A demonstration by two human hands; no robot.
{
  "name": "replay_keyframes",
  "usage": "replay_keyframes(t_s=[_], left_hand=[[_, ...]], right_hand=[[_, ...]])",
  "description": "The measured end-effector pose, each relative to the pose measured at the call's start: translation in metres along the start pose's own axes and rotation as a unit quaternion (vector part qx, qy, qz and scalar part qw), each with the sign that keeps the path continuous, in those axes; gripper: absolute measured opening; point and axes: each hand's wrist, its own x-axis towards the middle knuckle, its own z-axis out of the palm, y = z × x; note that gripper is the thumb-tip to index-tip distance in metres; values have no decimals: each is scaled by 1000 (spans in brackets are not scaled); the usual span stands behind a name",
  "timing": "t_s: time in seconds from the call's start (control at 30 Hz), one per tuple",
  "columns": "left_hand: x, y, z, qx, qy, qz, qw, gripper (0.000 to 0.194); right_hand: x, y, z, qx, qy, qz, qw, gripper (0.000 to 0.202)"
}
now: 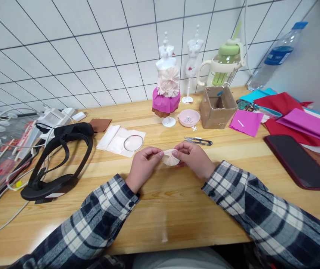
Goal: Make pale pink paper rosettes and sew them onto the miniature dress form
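Between my two hands is a small cream pleated paper fan point(171, 160). My left hand point(145, 164) pinches its left edge, and my right hand point(195, 158) grips its right edge between thumb and fingers. Just beyond my right hand lie black thread snips point(198, 141). To the left, a thin metal ring point(133, 143) rests on cream crepe paper point(117, 139). Farther back stands a small dress form point(165, 63) wearing cream pleated rosettes point(170, 77) and a magenta ruffled skirt point(166, 100).
A pink dish point(189, 118) of small shiny pieces, a cardboard box point(218, 112) and a lidded jug point(224, 63) stand at the back. Right are a phone point(301, 161), coloured paper point(313, 123) and a bottle point(279, 56). Left lies a black strapped headset point(61, 160) among cables.
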Motion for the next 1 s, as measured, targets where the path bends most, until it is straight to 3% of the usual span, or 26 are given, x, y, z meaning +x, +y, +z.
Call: replay_keyframes(t_s=[0.2,0.3,0.4,0.6,0.73,0.83,1.0], left_hand=[[0,2,-1,-16,-12,-3,1000,27],[0,5,-1,38,-38,24,998,32],[-1,7,0,87,-42,59,994,23],[1,0,0,3,11,-10,1000,25],[1,2,-1,-8,-27,-13,1000,28],[1,4,-2,64,-65,20,996,28],[2,0,-4,249,-44,125,959,15]], right_hand=[[2,3,-1,-46,-6,-30,998,17],[1,5,-1,-101,-20,-57,993,17],[0,6,0,-138,-26,-74,987,21],[-3,3,3,-94,-34,-39,994,21],[-4,0,2,-103,-36,-23,994,21],[-1,1,-3,-167,-30,-48,984,24],[5,5,-13,-313,-2,-112,943,29]])
